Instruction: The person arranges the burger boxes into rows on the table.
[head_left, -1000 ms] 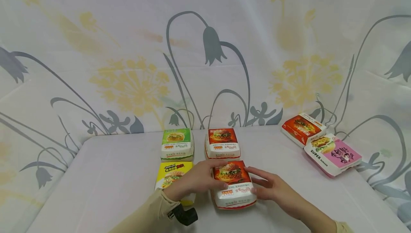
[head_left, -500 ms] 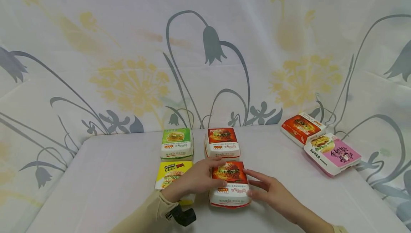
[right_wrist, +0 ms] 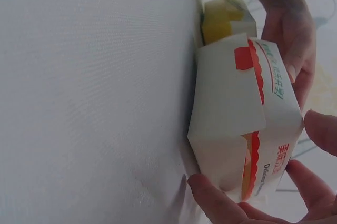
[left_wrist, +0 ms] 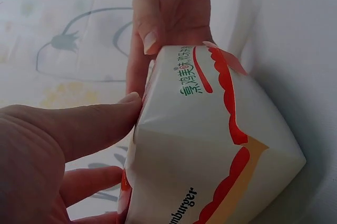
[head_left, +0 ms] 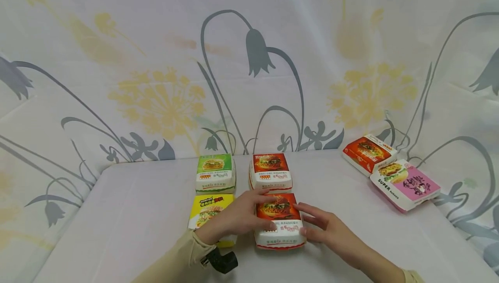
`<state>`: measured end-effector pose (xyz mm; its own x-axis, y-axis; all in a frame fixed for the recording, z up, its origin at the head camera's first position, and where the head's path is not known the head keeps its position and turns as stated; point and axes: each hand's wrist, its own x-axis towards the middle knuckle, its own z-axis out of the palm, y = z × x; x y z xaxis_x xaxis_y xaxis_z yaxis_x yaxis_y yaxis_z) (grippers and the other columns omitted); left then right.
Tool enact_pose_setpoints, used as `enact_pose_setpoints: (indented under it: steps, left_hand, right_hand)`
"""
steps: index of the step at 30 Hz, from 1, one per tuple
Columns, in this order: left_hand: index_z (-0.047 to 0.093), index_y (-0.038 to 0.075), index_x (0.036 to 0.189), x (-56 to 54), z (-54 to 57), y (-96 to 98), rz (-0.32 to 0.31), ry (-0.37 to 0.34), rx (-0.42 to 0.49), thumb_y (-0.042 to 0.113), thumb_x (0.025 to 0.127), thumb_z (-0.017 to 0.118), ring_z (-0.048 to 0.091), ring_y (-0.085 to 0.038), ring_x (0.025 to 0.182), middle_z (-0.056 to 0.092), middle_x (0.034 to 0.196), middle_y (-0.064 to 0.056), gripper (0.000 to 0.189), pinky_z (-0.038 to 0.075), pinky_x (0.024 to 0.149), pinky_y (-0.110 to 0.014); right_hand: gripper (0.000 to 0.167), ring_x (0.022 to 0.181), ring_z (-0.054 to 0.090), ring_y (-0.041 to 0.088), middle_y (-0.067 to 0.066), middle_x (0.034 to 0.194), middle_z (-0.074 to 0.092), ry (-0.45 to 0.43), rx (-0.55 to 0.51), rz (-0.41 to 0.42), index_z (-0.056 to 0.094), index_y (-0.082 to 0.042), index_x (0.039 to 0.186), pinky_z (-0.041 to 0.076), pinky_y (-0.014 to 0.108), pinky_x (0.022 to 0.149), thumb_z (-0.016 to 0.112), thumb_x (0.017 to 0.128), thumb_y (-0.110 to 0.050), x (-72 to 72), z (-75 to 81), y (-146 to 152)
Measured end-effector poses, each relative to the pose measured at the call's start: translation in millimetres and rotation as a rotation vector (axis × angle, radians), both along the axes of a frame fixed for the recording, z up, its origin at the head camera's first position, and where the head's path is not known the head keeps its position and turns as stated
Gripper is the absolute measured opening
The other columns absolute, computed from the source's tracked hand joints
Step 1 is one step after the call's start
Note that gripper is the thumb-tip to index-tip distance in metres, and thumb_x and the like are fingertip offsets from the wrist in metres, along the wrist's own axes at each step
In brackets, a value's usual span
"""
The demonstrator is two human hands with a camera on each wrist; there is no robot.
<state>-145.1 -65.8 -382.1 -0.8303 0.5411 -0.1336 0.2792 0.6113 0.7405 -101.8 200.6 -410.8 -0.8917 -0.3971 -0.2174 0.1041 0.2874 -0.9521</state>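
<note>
A red and white burger box [head_left: 280,226] lies on the table between both hands, lid shut, its scalloped red edge facing the front. My left hand [head_left: 241,216] reaches over its left side, thumb [left_wrist: 105,124] on the top edge and fingers stretched along the lid. On the other side my right hand [head_left: 325,226] touches the box with spread, nearly straight fingers [right_wrist: 216,203]; its thumb [right_wrist: 324,129] is at the lid's edge. Behind is a second red burger box [head_left: 270,170]. Partly under the left forearm in the head view sits a yellow burger box [head_left: 208,207].
A green burger box [head_left: 214,172] stands behind the yellow one. At the far right another red box [head_left: 368,153] and a pink "SUPER BURGER" box [head_left: 407,185] lie at an angle, touching. White cloth [head_left: 136,213] covers the table; a flower-patterned curtain [head_left: 156,57] hangs behind.
The red burger box between the hands has slid slightly left and turned straighter, lining up with the red box behind. The right hand has shifted left with it; the left hand stays nearly in place.
</note>
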Motion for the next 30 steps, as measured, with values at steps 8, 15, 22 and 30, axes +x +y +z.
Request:
enact_pose_setpoints:
  steps: [8, 15, 22, 30]
  left_hand:
    - [0.062, 0.023, 0.138, -0.7, 0.6, -0.4, -0.048, 0.070, 0.012, 0.034, 0.083, 0.081, 0.025, -0.025, 0.146, 0.035, 0.158, 0.006, 0.059, 0.031, 0.111, -0.054]
    - [0.064, 0.026, 0.136, 2.6, -1.0, 0.8, -0.063, 0.095, 0.054, 0.028, 0.084, 0.080, 0.021, -0.022, 0.149, 0.036, 0.157, 0.011, 0.054, 0.031, 0.111, -0.057]
    - [0.066, 0.027, 0.134, 8.4, -5.2, 4.5, -0.142, 0.134, 0.102, 0.029, 0.088, 0.076, 0.033, -0.012, 0.142, 0.045, 0.150, 0.017, 0.046, 0.036, 0.109, -0.048]
    - [0.067, 0.025, 0.132, 11.7, -6.0, 6.5, -0.180, 0.127, 0.137, 0.023, 0.090, 0.075, 0.048, -0.009, 0.130, 0.054, 0.141, 0.016, 0.043, 0.042, 0.105, -0.037]
  right_hand:
    - [0.063, 0.136, 0.038, 0.048, 0.021, 0.157, 0.031, -0.015, 0.007, -0.017, 0.042, -0.012, 0.152, 0.051, 0.047, 0.095, 0.066, 0.095, -0.027, -0.2, 1.9, -1.8]
    - [0.065, 0.135, 0.040, 0.048, 0.023, 0.156, 0.033, -0.024, 0.015, -0.042, 0.042, -0.012, 0.152, 0.052, 0.048, 0.094, 0.068, 0.095, -0.027, 2.7, 2.6, -5.6]
    - [0.066, 0.135, 0.039, 0.048, 0.026, 0.154, 0.034, -0.037, 0.012, -0.053, 0.040, -0.009, 0.153, 0.051, 0.049, 0.094, 0.067, 0.096, -0.028, 5.6, 5.9, -8.2]
    - [0.066, 0.136, 0.038, 0.049, 0.025, 0.154, 0.035, -0.045, 0.028, -0.068, 0.041, -0.009, 0.152, 0.049, 0.054, 0.095, 0.069, 0.095, -0.028, 8.7, 7.2, -9.2]
